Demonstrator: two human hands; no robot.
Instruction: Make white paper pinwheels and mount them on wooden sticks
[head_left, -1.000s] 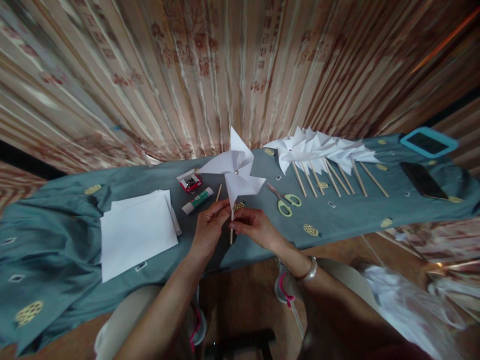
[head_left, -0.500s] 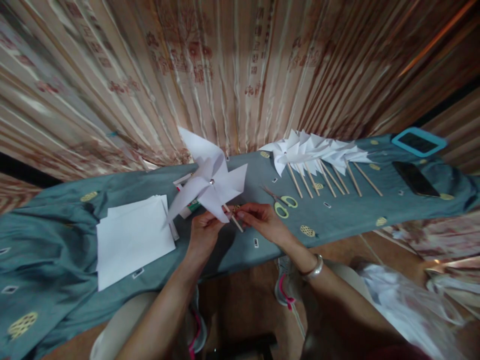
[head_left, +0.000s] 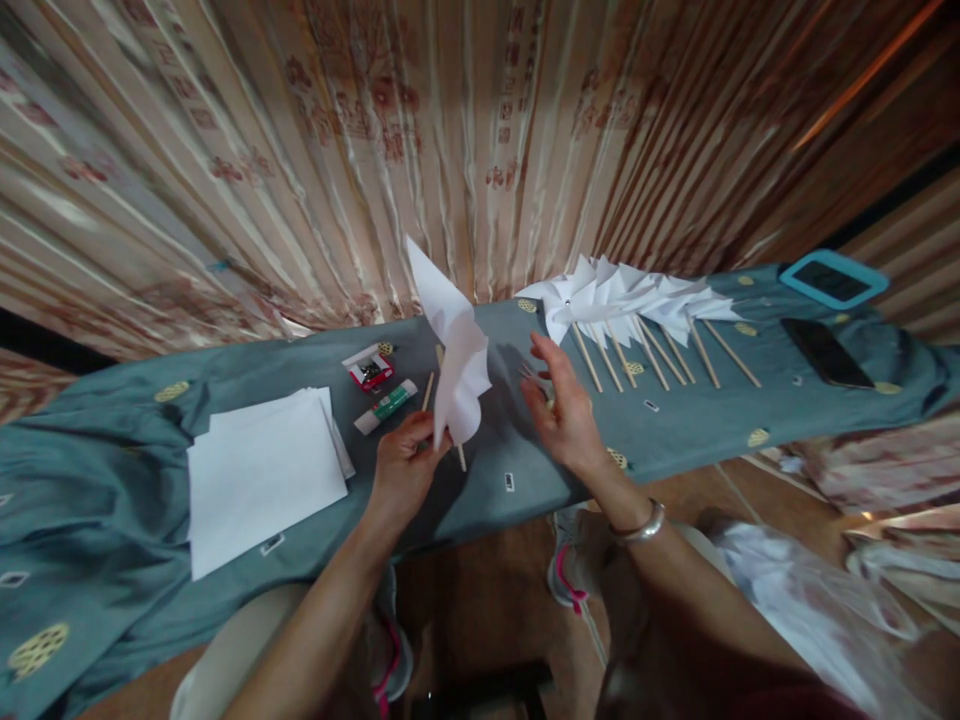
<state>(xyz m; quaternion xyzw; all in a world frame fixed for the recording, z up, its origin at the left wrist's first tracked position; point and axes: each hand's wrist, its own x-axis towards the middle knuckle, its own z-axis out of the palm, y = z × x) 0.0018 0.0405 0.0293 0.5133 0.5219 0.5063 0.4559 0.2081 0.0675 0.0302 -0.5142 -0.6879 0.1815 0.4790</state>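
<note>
Left hand [head_left: 406,462], grip holding white pinwheel [head_left: 459,372]; right hand [head_left: 570,412], grip wide, near row of pinwheels [head_left: 637,292] on bench [head_left: 487,500]

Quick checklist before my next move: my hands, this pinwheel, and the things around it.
1. Left hand holding the pinwheel: ok.
2. Right hand off the pinwheel: ok, open and apart from it.
3. Pinwheel's centre fastening: cannot tell, the paper is turned side-on.
4. Scissors in plain sight: not ok, mostly hidden by the right hand.
5. Glue stick capped: cannot tell.
</note>
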